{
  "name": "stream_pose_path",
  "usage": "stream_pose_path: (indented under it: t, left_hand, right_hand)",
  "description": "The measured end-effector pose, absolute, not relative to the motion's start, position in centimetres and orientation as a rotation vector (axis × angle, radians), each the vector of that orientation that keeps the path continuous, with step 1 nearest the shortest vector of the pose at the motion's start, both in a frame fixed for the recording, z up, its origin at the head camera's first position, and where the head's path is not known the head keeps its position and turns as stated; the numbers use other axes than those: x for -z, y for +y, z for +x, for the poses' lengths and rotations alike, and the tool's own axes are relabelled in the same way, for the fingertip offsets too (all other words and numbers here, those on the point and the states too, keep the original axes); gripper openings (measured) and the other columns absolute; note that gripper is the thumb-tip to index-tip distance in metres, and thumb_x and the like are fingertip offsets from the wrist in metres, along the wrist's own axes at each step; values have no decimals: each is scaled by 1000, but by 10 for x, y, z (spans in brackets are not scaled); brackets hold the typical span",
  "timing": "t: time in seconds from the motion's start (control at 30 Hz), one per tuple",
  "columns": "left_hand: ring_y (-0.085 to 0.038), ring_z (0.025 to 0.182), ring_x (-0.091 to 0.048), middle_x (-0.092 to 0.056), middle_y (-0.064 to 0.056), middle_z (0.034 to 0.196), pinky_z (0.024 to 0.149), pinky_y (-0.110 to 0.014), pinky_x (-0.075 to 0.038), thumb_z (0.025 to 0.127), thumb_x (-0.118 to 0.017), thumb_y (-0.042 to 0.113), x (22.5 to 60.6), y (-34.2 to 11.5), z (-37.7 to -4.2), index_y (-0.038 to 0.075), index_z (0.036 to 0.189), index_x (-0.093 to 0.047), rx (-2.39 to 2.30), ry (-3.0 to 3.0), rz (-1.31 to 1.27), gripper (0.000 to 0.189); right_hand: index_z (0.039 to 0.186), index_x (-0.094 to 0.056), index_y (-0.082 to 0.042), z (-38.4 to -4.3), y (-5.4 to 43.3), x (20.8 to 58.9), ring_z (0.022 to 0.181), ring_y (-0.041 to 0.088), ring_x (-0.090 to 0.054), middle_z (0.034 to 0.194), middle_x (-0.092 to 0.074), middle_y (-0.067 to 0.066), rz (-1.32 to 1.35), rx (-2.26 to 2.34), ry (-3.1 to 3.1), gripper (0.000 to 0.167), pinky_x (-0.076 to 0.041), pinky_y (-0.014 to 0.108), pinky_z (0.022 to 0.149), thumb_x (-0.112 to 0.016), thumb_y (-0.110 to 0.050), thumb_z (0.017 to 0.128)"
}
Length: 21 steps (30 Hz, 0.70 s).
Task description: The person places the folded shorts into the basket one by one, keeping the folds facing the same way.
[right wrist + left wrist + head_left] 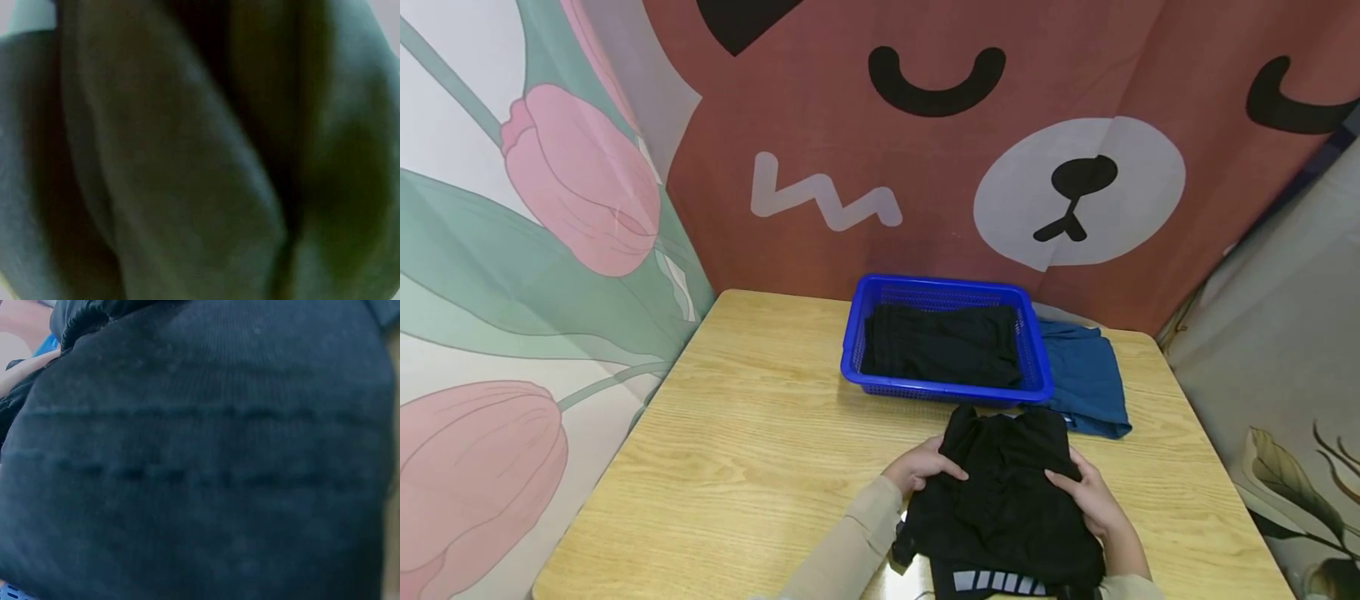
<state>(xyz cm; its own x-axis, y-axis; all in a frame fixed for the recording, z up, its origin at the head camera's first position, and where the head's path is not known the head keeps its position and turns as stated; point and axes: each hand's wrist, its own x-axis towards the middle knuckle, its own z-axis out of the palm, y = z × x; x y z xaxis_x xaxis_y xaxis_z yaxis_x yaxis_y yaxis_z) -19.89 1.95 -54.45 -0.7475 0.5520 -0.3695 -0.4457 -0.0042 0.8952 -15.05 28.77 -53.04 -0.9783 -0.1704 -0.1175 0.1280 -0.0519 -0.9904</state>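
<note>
Both hands hold a black garment (1000, 492) in front of the blue basket. White block stripes (996, 581) show near the bottom of the head view. My left hand (928, 467) grips the garment's left edge with the thumb on top. On the opposite edge my right hand (1093, 496) grips it the same way, its other fingers mostly hidden underneath. Dark fabric (206, 444) with two stitched lines fills most of the left wrist view. Blurred folds of dark cloth (181, 156) cover the right wrist view.
A blue plastic basket (947, 392) stands at the back of the wooden table (737, 442), with folded black cloth (940, 346) inside. Right of it lies a folded blue cloth (1086, 379), partly behind the basket. A printed curtain (820, 250) hangs along the back.
</note>
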Motion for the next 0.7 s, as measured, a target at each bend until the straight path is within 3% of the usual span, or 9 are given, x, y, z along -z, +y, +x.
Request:
stream_pose_path:
  t: [0.07, 0.2, 0.3, 0.5, 0.63, 0.7]
  left_hand:
    - [-17, 71, -60, -63, -6, 90, 48, -20, -47, 69, -64, -8, 544, 19, -200, 11, 115, -52, -1845, 1545, 116, 51]
    - [-20, 79, -61, -63, -8, 94, 64, -29, -51, 69, -62, -10, 542, 18, -201, 8, 116, -51, -1858, 1479, 132, 51]
    - [-18, 77, -61, -63, -7, 93, 58, -25, -50, 70, -62, -9, 539, 16, -202, 9, 115, -52, -1826, 1495, 149, 49]
    - [-14, 66, -59, -63, -5, 88, 36, -15, -35, 69, -65, -5, 533, 12, -202, 13, 113, -52, -1754, 1548, 176, 49]
    - [-16, 69, -60, -63, -6, 90, 41, -17, -41, 70, -65, -5, 530, 12, -202, 14, 115, -51, -1747, 1529, 197, 51]
    - [-18, 72, -61, -63, -6, 91, 50, -22, -47, 70, -64, -6, 528, 13, -202, 13, 115, -51, -1759, 1506, 206, 51]
  right_hand:
    - [116, -51, -31, -150, 287, 529, 88, 12, -59, 106, -57, -15, -64, 2150, 1997, 42, -50, 30, 70, -51, 0, 88]
    - [114, -53, -30, -149, 286, 526, 88, 11, -58, 105, -57, -13, -64, 2144, 2002, 40, -50, 30, 71, -51, 0, 88]
    - [115, -53, -27, -149, 285, 523, 89, 11, -58, 104, -57, -13, -53, 2132, 2012, 39, -49, 30, 72, -51, 0, 88]
    - [121, -50, -22, -147, 284, 516, 92, 9, -56, 105, -56, -13, -45, 2082, 2031, 39, -48, 29, 74, -52, -1, 88]
    - [120, -51, -24, -145, 284, 511, 93, 7, -56, 106, -56, -14, -84, 2086, 2022, 40, -48, 28, 74, -52, -1, 88]
    - [117, -53, -27, -145, 285, 508, 92, 9, -56, 106, -56, -13, -118, 2116, 1996, 40, -49, 29, 73, -51, 1, 88]
